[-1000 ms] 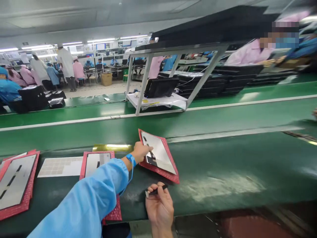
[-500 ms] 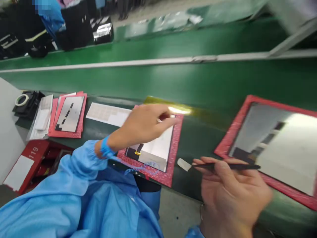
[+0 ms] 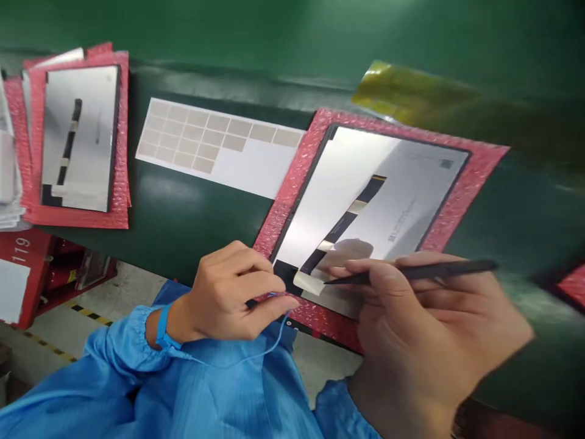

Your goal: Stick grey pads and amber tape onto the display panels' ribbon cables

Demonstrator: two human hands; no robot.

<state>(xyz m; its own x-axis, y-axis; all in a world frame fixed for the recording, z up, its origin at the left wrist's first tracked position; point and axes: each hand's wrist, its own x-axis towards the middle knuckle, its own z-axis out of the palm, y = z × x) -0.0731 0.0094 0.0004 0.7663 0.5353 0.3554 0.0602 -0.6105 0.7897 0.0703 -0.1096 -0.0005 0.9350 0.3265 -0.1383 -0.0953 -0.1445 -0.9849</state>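
Observation:
A tablet-sized display panel (image 3: 315, 195) with a silvery back lies on a pink bubble-wrap sheet (image 3: 475, 171). A dark flex cable (image 3: 338, 228) with pale tape patches runs slantwise over it. My right hand (image 3: 425, 329) grips a slim black pointed tool (image 3: 439, 270). The tool's tip touches a small beige sticker (image 3: 309, 283) at the lower end of the cable. At the panel's lower left corner is my left hand (image 3: 242, 292), its fingers loosely bent, thumb and forefinger apart with nothing seen between them. A blue wrist strap with a cord is on my left wrist.
A white sheet of beige stickers (image 3: 201, 140) lies left of the panel. Farther left is a stack of wrapped panels (image 3: 82, 140). Yellowish transparent film (image 3: 411, 97) lies behind. A red bin (image 3: 27, 280) marked 119 stands at lower left; another pink-edged item shows at far right.
The view has shifted closer to the middle panel. My right hand has moved left, bringing the tool and sticker from the bench side to the cable's end. My left hand has drawn back to the panel's corner.

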